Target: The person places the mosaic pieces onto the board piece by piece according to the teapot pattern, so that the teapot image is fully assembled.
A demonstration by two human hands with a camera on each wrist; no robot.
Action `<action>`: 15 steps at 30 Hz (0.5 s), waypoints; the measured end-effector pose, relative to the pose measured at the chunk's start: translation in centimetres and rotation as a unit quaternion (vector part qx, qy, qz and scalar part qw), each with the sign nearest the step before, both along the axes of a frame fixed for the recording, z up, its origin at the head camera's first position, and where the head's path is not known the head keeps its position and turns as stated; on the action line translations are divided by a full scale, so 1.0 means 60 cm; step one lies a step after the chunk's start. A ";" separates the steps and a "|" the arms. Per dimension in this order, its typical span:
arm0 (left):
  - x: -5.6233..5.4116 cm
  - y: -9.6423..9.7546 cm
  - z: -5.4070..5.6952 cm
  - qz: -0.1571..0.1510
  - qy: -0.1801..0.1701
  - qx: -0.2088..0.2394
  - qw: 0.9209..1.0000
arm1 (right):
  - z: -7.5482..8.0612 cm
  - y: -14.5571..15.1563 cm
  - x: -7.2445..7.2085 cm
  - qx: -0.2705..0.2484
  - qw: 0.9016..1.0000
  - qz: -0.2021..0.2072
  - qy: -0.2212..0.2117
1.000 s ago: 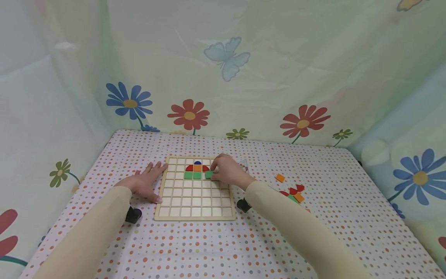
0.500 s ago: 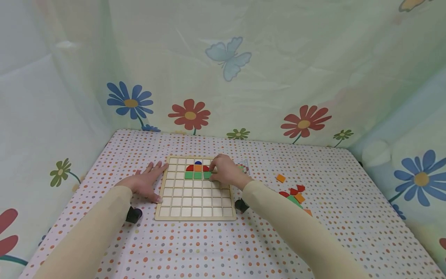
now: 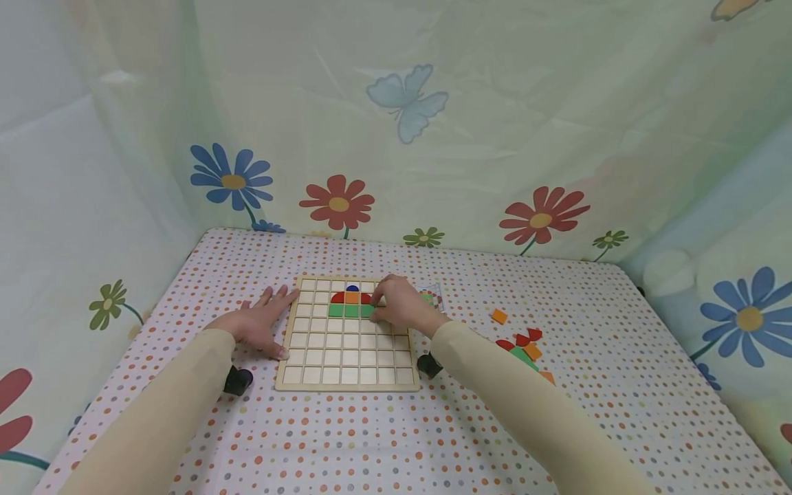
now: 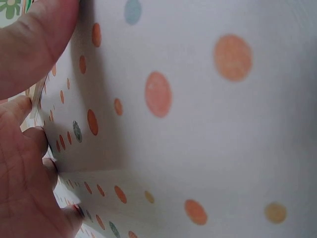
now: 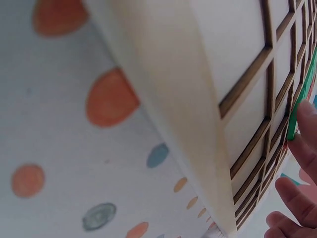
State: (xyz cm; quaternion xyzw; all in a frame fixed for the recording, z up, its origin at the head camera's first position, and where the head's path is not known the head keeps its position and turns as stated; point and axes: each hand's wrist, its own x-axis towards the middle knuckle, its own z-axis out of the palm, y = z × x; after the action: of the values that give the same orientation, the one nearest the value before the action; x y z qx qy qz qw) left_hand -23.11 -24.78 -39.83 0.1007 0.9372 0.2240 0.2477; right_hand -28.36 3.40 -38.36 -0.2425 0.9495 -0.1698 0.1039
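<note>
A wooden grid board (image 3: 346,388) lies on the table. Blue, red and orange pieces fill cells near its far side, above a row of green square tiles (image 3: 343,311). My right hand (image 3: 402,302) reaches over the board's right side, with thumb and index finger pinching the rightmost green square tile (image 5: 293,123), which sits at its cell in line with the others. My left hand (image 3: 256,324) lies spread at the board's left edge, fingertips and thumb right at the frame. In the left wrist view its fingers (image 4: 25,173) show beside the dotted cloth.
A small printed card (image 3: 436,295) lies partly hidden behind my right hand. Loose pieces lie to the right: an orange square (image 3: 499,316), red pieces (image 3: 535,334), a green piece (image 3: 524,357) and more orange ones. A flowered curtain (image 3: 458,172) stands behind the dotted table (image 3: 297,447).
The green square tile in my right hand has gone from tilted over the board to lying in line with the green row. My left hand has stayed in place.
</note>
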 end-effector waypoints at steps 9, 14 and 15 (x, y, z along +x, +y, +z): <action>0.000 -0.001 0.000 -0.001 -0.001 0.002 1.000 | -0.001 -0.003 0.000 0.008 1.000 -0.002 0.006; 0.000 0.000 0.000 -0.003 0.000 0.003 1.000 | -0.003 -0.004 -0.001 0.018 1.000 -0.002 0.021; 0.000 0.000 0.000 -0.002 -0.001 0.004 1.000 | -0.004 -0.004 -0.001 0.018 1.000 -0.002 0.024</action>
State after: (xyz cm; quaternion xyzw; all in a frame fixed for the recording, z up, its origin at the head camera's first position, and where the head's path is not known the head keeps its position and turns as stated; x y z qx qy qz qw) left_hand -23.12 -24.79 -39.80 0.1036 0.9359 0.2271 0.2486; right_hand -28.44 3.14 -38.60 -0.2429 0.9551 -0.1466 0.0853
